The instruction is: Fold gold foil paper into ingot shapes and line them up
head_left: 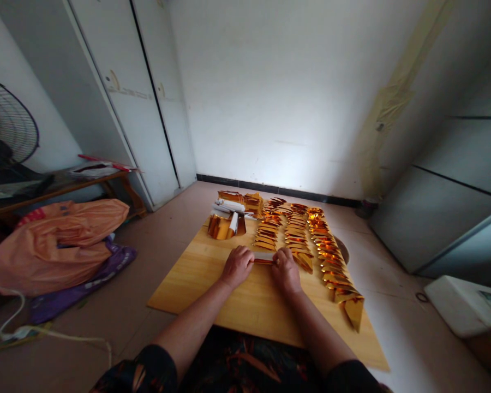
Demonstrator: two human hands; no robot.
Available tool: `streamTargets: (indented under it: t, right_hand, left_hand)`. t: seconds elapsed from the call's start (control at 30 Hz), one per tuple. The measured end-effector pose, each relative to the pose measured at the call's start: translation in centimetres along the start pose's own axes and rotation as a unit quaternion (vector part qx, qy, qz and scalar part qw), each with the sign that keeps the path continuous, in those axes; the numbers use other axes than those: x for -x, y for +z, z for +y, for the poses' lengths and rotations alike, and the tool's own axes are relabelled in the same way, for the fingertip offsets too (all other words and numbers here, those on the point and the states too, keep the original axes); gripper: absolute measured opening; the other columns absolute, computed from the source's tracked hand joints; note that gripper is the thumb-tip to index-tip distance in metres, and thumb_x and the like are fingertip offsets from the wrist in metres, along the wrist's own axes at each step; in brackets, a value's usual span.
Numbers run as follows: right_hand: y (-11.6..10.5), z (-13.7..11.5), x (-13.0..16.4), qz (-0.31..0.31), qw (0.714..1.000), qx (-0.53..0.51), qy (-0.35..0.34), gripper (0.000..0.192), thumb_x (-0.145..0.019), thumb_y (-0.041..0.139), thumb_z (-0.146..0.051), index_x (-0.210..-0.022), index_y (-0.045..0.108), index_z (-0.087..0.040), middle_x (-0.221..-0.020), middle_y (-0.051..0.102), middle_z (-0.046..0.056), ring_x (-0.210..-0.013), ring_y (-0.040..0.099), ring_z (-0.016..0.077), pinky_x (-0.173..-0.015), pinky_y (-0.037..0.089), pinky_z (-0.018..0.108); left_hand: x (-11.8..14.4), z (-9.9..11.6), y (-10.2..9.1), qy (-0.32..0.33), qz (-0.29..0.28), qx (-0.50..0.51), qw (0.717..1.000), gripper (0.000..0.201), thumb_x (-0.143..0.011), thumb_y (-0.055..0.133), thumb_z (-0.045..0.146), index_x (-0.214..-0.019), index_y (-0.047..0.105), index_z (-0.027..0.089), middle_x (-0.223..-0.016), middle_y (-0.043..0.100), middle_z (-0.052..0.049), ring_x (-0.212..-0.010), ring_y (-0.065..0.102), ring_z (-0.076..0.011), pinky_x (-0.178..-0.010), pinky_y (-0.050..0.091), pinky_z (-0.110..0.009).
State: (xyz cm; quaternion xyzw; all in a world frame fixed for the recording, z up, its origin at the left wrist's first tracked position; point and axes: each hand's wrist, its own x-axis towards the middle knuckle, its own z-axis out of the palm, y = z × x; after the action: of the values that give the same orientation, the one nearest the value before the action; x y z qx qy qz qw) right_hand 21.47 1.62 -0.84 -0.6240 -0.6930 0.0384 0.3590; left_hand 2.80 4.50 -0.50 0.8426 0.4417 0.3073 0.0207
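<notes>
My left hand and my right hand rest on a wooden board and together pinch a small strip of gold foil paper between them. The strip shows white on top and gold along its near edge. Just beyond the hands lie three rows of folded gold foil pieces, overlapping like scales and running away from me; the right row reaches nearest. At the board's far left sits a heap of loose gold and white sheets.
An orange plastic bag and purple cloth lie on the floor at left, with a fan and low bench behind. A white cord trails at lower left. A white box sits at right. White cabinets line both sides.
</notes>
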Motion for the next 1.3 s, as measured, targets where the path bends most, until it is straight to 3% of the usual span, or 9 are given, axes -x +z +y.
streamTargets:
  t: [0.3,0.5,0.63,0.8,1.0,1.3]
  right_hand:
    - [-1.4,-0.8,0.7,-0.006,0.987,0.13,-0.099,0.029,-0.081,0.051,-0.012,-0.103,0.064,-0.025,-0.118,0.055,0.007,-0.096,0.05,0.0199,-0.082,0.033,0.033]
    - [-1.5,-1.9,0.9,-0.087,0.975,0.13,-0.156,0.021,-0.092,0.045,-0.021,-0.098,0.065,-0.026,-0.096,0.062,0.005,-0.089,0.046,0.0189,-0.087,0.026,0.034]
    - [-1.2,-1.7,0.9,-0.089,0.976,0.128,-0.15,0.019,-0.091,0.047,-0.022,-0.085,0.065,-0.021,-0.085,0.062,0.005,-0.085,0.047,0.0185,-0.082,0.027,0.031]
    - [-0.6,-1.0,0.8,-0.078,0.983,0.114,-0.118,0.017,-0.083,0.052,-0.018,-0.093,0.065,-0.021,-0.091,0.065,0.005,-0.089,0.05,0.0195,-0.079,0.029,0.03]
    - [-0.6,0.1,0.6,-0.088,0.993,0.059,-0.06,0.012,-0.079,0.056,-0.017,-0.085,0.066,-0.02,-0.089,0.067,0.003,-0.087,0.054,0.0174,-0.077,0.031,0.027]
    - [-1.3,2.1,0.0,-0.125,0.989,-0.014,-0.079,0.02,-0.089,0.052,-0.024,-0.079,0.07,-0.022,-0.091,0.067,0.002,-0.087,0.058,0.0144,-0.079,0.038,0.024]
  left_hand:
    - [0.1,0.0,-0.2,-0.004,0.004,-0.017,1.0,0.01,-0.078,0.058,0.015,-0.076,0.066,0.021,-0.087,0.057,-0.004,-0.089,0.049,-0.0194,-0.078,0.037,-0.033]
    - [0.2,0.1,-0.2,-0.015,-0.034,-0.045,0.998,0.01,-0.08,0.055,0.016,-0.076,0.064,0.021,-0.083,0.058,-0.005,-0.088,0.05,-0.0208,-0.078,0.037,-0.035]
    - [0.2,0.2,-0.2,-0.009,-0.038,-0.032,0.999,0.011,-0.078,0.054,0.013,-0.075,0.061,0.02,-0.082,0.061,-0.005,-0.087,0.052,-0.0201,-0.079,0.037,-0.034]
    - [0.2,0.2,-0.2,-0.004,-0.045,-0.009,0.999,0.014,-0.073,0.052,0.008,-0.073,0.058,0.02,-0.08,0.064,-0.002,-0.085,0.053,-0.0194,-0.078,0.037,-0.033]
    - [0.4,0.0,0.1,-0.014,-0.063,0.008,0.998,0.014,-0.07,0.055,0.008,-0.073,0.06,0.021,-0.088,0.069,-0.003,-0.088,0.057,-0.0193,-0.082,0.038,-0.034]
    - [0.1,-0.3,-0.4,-0.057,-0.067,0.063,0.994,0.014,-0.079,0.055,0.016,-0.076,0.068,0.022,-0.098,0.072,-0.002,-0.094,0.062,-0.0184,-0.084,0.042,-0.033]
